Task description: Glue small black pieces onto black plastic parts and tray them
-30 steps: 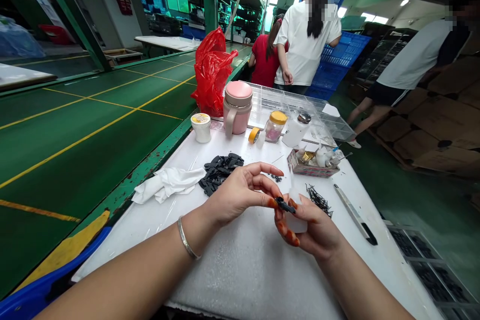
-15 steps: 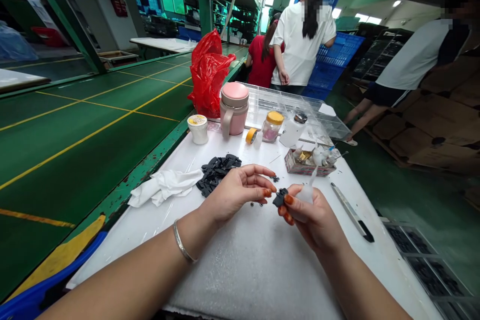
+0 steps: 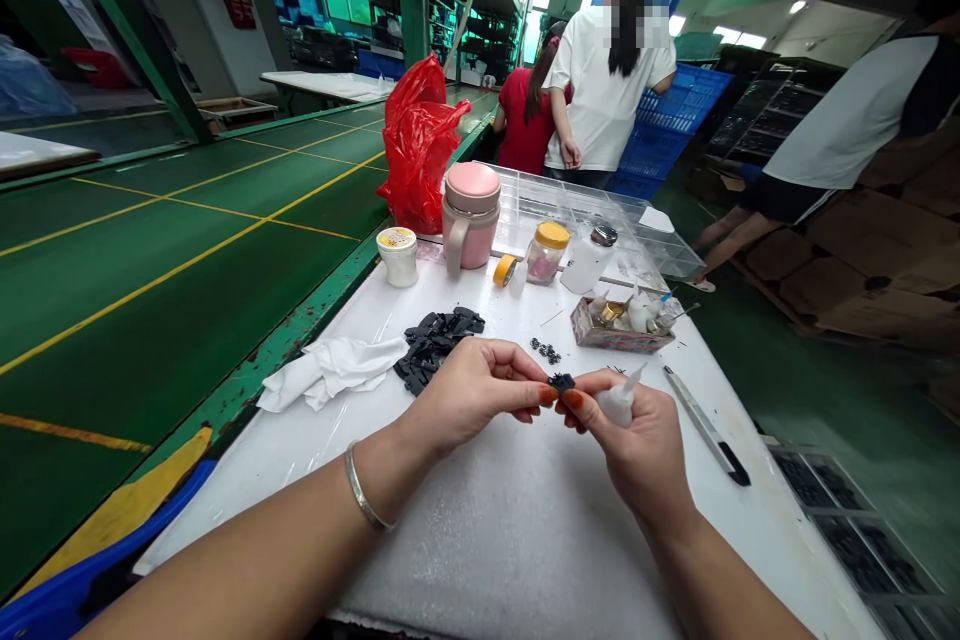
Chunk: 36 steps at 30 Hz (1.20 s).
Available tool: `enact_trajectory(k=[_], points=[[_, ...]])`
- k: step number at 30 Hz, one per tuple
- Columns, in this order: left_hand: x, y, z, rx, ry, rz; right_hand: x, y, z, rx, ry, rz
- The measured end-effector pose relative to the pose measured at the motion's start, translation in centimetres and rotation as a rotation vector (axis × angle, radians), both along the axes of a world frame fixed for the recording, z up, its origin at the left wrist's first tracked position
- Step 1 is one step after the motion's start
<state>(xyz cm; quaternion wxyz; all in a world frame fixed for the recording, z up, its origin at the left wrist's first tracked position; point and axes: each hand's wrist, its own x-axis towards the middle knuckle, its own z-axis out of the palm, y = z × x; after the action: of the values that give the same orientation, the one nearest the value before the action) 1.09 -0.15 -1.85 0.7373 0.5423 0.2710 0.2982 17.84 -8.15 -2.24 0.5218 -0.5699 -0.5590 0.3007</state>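
Observation:
My left hand (image 3: 476, 390) and my right hand (image 3: 637, 435) meet above the white table (image 3: 487, 520). Both pinch a small black plastic part (image 3: 561, 382) between their fingertips. A small white squeeze bottle (image 3: 621, 400) also sits in my right palm, nozzle pointing up to the right. Behind my left hand lies a pile of black parts (image 3: 435, 340). A few tiny black pieces (image 3: 546, 352) lie just beyond the fingers.
A white cloth (image 3: 330, 370), a pink mug (image 3: 470, 215), a white jar (image 3: 398, 255), yellow tape (image 3: 506, 270), a yellow-lidded jar (image 3: 546, 252), a small tray of bottles (image 3: 622, 320) and a knife (image 3: 705, 425) are on the table. Three people stand behind. A green conveyor (image 3: 187, 260) runs left.
My left hand closed its fingers and came onto the black part, which both hands now pinch. The squeeze bottle in my right hand tilted to the right.

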Motion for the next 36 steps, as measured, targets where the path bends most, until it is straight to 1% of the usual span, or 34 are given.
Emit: enact_trajectory(k=[6, 9, 14, 19, 21, 23, 28, 30, 33, 36], points=[[-0.05, 0.02, 0.04, -0.018, -0.004, -0.007, 0.14, 0.08, -0.14, -0.018, 0.108, 0.081], [-0.05, 0.03, 0.10, -0.033, -0.006, -0.009, 0.33, 0.19, -0.46, -0.040, 0.206, 0.121], [-0.16, 0.21, -0.03, -0.050, -0.004, -0.050, 0.68, 0.49, -0.97, -0.109, 0.366, 0.223], [-0.28, 0.36, -0.17, -0.051, 0.004, -0.080, 0.47, 0.70, -0.71, -0.189, 0.473, 0.276], [-0.28, 0.36, -0.14, -0.047, 0.005, -0.071, 0.42, 0.73, -0.70, -0.197, 0.476, 0.268], [-0.24, 0.33, -0.08, -0.043, 0.009, -0.056, 0.41, 0.69, -0.74, -0.173, 0.426, 0.248], [0.01, 0.01, 0.08, -0.040, 0.023, -0.016, 0.12, 0.19, -0.38, -0.079, 0.165, 0.137], [0.11, -0.15, 0.15, -0.027, 0.029, -0.008, -0.06, -0.01, -0.27, -0.058, 0.106, 0.092], [0.05, -0.17, 0.44, 0.032, 0.057, -0.016, 0.01, 0.01, -0.49, -0.069, 0.158, 0.079], [-0.44, 0.37, 0.82, 0.130, 0.108, 0.001, 0.61, 0.41, -0.77, -0.106, 0.335, 0.096]])
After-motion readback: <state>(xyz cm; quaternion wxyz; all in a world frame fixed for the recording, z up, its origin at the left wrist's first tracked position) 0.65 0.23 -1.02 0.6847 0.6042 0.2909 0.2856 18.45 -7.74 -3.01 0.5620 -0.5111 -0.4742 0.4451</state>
